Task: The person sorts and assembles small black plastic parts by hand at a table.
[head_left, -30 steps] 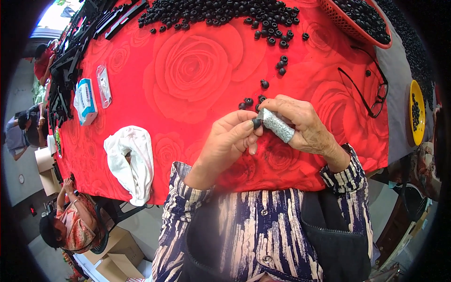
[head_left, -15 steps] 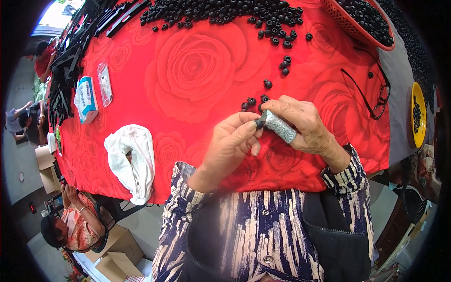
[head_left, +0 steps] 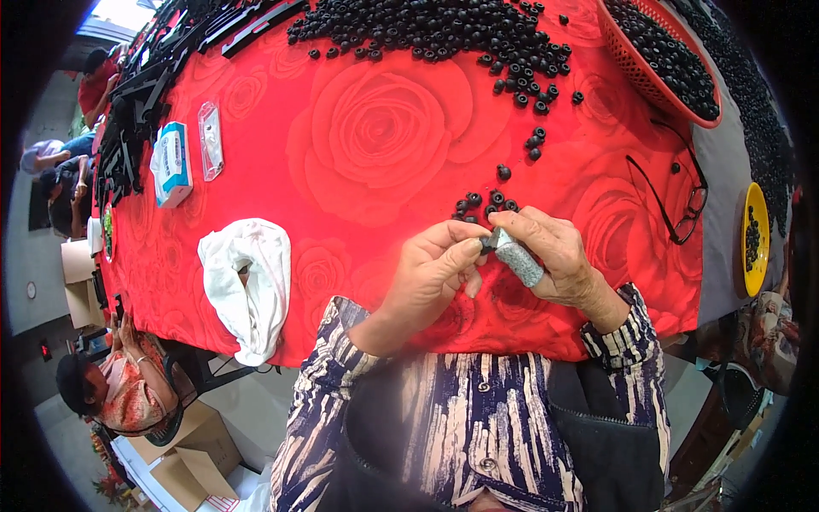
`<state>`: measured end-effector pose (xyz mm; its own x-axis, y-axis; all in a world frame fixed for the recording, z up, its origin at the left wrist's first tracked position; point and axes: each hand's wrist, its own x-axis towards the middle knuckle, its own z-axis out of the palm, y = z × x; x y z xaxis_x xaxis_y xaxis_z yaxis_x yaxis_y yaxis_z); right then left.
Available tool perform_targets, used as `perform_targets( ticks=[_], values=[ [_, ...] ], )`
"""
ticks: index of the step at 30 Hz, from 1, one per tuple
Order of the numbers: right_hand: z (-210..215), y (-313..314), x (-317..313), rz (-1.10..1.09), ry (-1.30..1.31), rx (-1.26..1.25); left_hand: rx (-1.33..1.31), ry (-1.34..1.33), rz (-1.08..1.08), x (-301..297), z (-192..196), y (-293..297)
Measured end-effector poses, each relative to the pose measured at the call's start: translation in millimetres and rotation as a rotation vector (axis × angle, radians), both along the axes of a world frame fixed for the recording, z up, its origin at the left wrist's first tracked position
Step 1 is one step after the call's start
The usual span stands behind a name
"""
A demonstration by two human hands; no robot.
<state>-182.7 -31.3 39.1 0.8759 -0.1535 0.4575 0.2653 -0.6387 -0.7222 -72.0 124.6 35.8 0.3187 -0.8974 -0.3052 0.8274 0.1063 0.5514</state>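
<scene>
My left hand (head_left: 426,275) is closed, with a small black round part (head_left: 487,245) pinched between thumb and fingertips. My right hand (head_left: 565,260) grips a short tool (head_left: 519,263) whose handle is wrapped in grey speckled material. The tool's narrow tip meets the black part, though the fingers cover most of the contact. Both hands are above the red rose-patterned cloth (head_left: 367,145), close to the table's near edge. Just beyond the fingertips lie several loose black parts (head_left: 497,198) of the same kind.
A large heap of black parts (head_left: 426,26) spreads along the far side. At right are a red basket (head_left: 627,51), eyeglasses (head_left: 701,192) and a yellow dish (head_left: 762,264). A white cloth (head_left: 223,294), a tissue pack (head_left: 173,166) and long black pieces (head_left: 124,141) lie left. Other people sit beyond.
The whole view has shifted, so the table things sit differently in the picture. My hands stay together on the black part, with more of the loose parts beyond them showing.
</scene>
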Motion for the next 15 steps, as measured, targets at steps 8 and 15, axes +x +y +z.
perform_targets(
  ticks=[8,15],
  values=[
    [14,2,1,0.068,-0.113,0.010,-0.109,0.227,-0.049,14,-10,-4],
    [7,2,4,-0.059,-0.047,0.037,0.018,0.247,-0.062,1,-5,-6]
  ],
)
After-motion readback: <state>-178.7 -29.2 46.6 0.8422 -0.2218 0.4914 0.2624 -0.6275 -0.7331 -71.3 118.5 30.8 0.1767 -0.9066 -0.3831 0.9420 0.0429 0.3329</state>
